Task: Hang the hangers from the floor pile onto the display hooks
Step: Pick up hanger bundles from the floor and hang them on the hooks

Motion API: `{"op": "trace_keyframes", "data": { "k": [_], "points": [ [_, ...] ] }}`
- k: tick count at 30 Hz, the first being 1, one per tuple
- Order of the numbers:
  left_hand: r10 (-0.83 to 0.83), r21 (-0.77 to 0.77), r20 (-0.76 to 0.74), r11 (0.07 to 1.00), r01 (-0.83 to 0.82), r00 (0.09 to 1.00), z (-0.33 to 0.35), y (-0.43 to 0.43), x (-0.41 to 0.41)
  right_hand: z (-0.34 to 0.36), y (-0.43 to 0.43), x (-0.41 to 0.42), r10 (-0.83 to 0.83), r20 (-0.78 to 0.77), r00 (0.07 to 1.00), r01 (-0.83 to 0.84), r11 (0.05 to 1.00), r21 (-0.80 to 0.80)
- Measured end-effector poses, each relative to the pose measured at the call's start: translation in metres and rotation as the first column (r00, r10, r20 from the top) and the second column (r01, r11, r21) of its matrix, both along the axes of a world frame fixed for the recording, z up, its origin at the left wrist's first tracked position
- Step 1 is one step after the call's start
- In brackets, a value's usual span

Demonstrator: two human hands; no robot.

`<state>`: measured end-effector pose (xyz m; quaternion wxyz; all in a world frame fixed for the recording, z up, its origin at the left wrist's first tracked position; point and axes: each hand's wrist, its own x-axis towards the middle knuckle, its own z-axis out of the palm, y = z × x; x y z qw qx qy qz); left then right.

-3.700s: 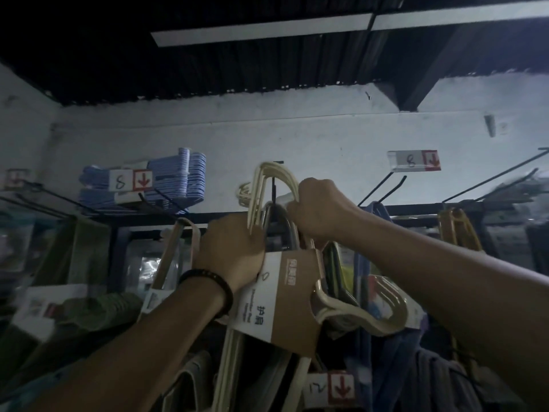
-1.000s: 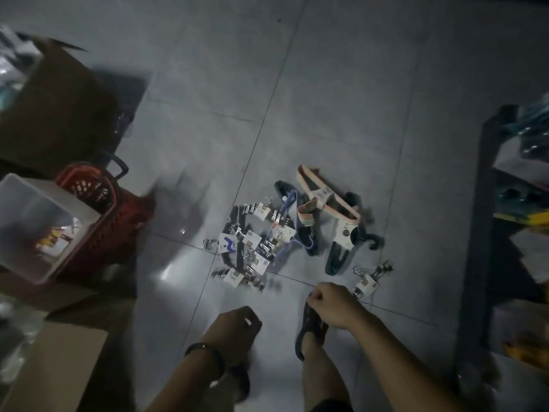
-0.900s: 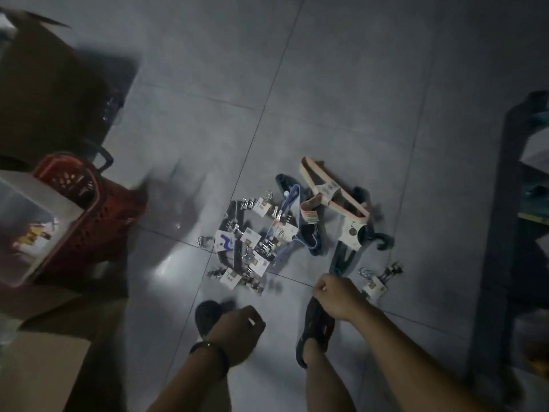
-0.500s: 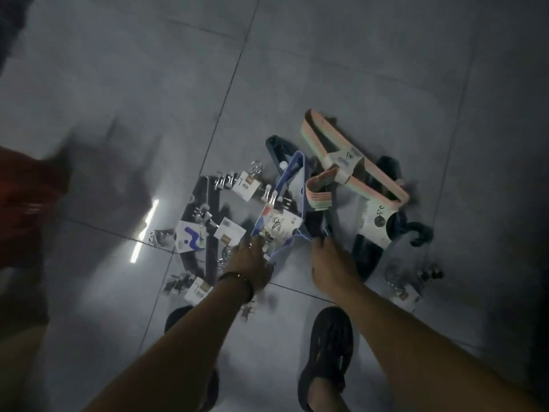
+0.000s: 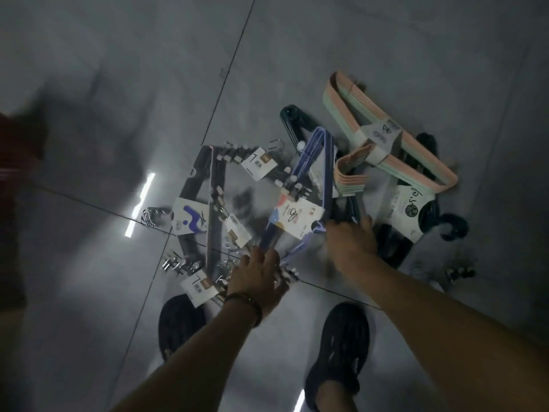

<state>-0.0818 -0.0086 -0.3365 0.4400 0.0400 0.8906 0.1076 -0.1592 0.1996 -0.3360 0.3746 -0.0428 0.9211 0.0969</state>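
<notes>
My left hand and right hand touch the blue hangers on the floor; I cannot tell if they hold them.

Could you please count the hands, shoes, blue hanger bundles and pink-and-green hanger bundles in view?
Hands: 2, left hand, right hand
Shoes: 2, left shoe, right shoe
Blue hanger bundle: 1
Pink-and-green hanger bundle: 1
Total: 6

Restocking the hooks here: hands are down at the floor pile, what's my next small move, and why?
Probably grip the blue hanger bundle and lift it: left hand and right hand are both at its near end, grip too blurred to tell.
</notes>
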Motion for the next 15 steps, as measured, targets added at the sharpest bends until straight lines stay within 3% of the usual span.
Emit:
{"op": "trace_keyframes", "data": {
  "k": [4,8,9,12,14,15],
  "points": [
    [-0.099,0.081,-0.057,0.991,0.104,0.993,0.014,0.011,0.022,0.045,0.019,-0.025,0.305,-0.1,0.947,-0.294,0.95,0.107],
    [-0.201,0.052,0.062,0.979,0.197,0.978,0.018,0.018,0.041,0.089,0.037,-0.055,0.484,0.032,0.875,-0.482,0.863,0.153],
    [-0.205,0.042,0.101,0.979,0.202,0.974,0.017,0.017,0.042,0.098,0.045,-0.064,0.539,-0.014,0.842,-0.532,0.835,0.139],
    [-0.136,0.136,0.259,0.985,0.103,0.956,0.013,0.018,0.04,0.115,0.092,-0.094,0.681,-0.45,0.578,-0.727,0.68,0.095],
    [0.098,0.173,0.366,0.97,-0.172,0.925,0.012,0.027,0.031,0.126,0.118,-0.106,0.588,-0.678,0.442,-0.806,0.592,-0.012],
    [0.278,0.182,0.396,0.91,-0.372,0.875,0.014,0.033,0.023,0.135,0.123,-0.112,0.532,-0.742,0.407,-0.84,0.537,-0.076]
  ]
}}
